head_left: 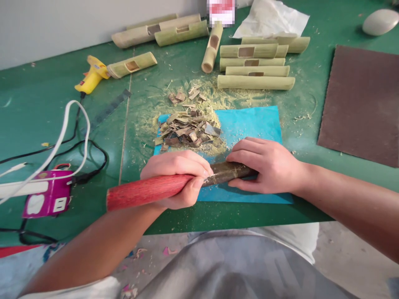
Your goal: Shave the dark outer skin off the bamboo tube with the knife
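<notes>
My left hand [177, 176] is closed around a tool with a thick red wooden handle [146, 192]. Its blade is mostly hidden by my fingers; only a thin bright tip shows against a dark bamboo tube [220, 172]. Pale scored lines run along and across the tube's surface. My right hand [263, 166] grips the tube's right end, fingers over the top and thumb on the near side. Under the tube lies a blue sheet [252, 124]. Just beyond my left hand, a heap of cut bamboo chips [190, 128] covers the sheet's left part.
Several light bamboo tubes with cut openings [255, 82] lie at the back. A yellow glue gun [92, 74] rests left, near another bamboo tube [141, 62]. Cables cross to a purple power strip [48, 193]. A brown board [361, 104] lies on the right of the green table [174, 220].
</notes>
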{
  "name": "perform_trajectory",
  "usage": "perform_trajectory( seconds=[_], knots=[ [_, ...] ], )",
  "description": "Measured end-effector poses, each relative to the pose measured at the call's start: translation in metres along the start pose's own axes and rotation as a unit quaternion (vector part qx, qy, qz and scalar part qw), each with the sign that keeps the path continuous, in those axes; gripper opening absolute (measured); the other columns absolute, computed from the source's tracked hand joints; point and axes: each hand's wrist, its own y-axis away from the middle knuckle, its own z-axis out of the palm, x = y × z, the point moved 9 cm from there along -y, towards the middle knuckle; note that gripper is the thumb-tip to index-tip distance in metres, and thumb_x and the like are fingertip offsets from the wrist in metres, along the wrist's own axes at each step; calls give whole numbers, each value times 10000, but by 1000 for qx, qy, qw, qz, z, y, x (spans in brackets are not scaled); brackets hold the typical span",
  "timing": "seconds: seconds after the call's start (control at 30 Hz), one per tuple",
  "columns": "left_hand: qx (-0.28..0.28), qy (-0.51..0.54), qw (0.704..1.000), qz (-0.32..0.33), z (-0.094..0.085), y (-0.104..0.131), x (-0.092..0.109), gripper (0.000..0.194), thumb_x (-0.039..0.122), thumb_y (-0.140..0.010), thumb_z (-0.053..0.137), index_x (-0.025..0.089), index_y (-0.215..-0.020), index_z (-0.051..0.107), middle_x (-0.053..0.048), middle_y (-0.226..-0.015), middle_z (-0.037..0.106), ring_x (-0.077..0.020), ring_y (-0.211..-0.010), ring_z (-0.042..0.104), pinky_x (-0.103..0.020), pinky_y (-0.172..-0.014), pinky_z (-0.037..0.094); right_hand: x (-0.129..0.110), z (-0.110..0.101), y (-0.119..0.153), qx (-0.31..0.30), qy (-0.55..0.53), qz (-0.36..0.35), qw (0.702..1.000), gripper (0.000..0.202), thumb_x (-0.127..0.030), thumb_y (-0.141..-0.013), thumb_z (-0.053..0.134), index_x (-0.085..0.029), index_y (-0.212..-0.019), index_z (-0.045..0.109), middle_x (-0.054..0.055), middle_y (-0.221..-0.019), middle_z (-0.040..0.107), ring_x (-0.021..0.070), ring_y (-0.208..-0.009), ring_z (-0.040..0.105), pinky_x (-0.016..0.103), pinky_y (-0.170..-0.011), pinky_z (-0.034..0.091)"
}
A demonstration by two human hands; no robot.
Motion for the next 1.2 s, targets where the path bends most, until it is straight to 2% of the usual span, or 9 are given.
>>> perform_trajectory(
  seconds=[0.27, 0.43, 0.57, 0.97, 1.1, 1.2],
  knots=[
    [-18, 7, 1000, 1, 4, -1, 2, 69, 166, -908, 657, 216, -888, 699, -21, -817, 811, -147, -663, 778, -215, -564, 642, 0, -2, 1, 18, -2, -11, 1000, 251, -396, -938, 681, -149, -982, 684, 108, -949, 723, 211, -814, 671, 326, -684, 544],
    [17, 31, 999, 2, -1, 1, 0, 107, 174, -918, 648, 198, -821, 687, -9, -735, 777, -125, -617, 753, -200, -559, 618, 0, -2, 1, 21, -2, -9, 1000, 249, -406, -934, 685, -159, -968, 683, 101, -943, 729, 208, -815, 672, 321, -679, 548],
    [23, 17, 1000, -7, -2, 3, -3, 140, 202, -930, 638, 204, -796, 679, 3, -701, 760, -123, -595, 744, -202, -537, 601, 0, -2, 1, 18, -4, -10, 1000, 253, -400, -930, 696, -151, -972, 687, 108, -945, 728, 213, -814, 674, 326, -676, 548],
    [-5, -36, 999, 6, 0, 1, 4, 94, 157, -883, 649, 228, -834, 687, 10, -732, 792, -137, -602, 763, -202, -521, 617, 1, -2, 2, 13, -10, -6, 1000, 265, -415, -939, 683, -155, -993, 689, 105, -955, 724, 211, -833, 671, 324, -692, 543],
    [-7, 35, 998, -43, 1, 3, -6, 81, 150, -906, 664, 204, -858, 700, -20, -814, 808, -140, -654, 774, -217, -601, 657, 4, -1, 3, 9, -11, 3, 1000, 283, -431, -935, 692, -160, -1014, 686, 105, -974, 732, 209, -829, 675, 324, -681, 542],
    [16, 81, 995, -65, -2, 5, -13, 112, 181, -939, 649, 186, -840, 701, -29, -837, 804, -112, -607, 746, -197, -598, 649, 4, -1, 3, 12, -13, 1, 1000, 281, -431, -931, 701, -163, -1017, 686, 104, -980, 735, 207, -834, 679, 322, -687, 546]
  ],
)
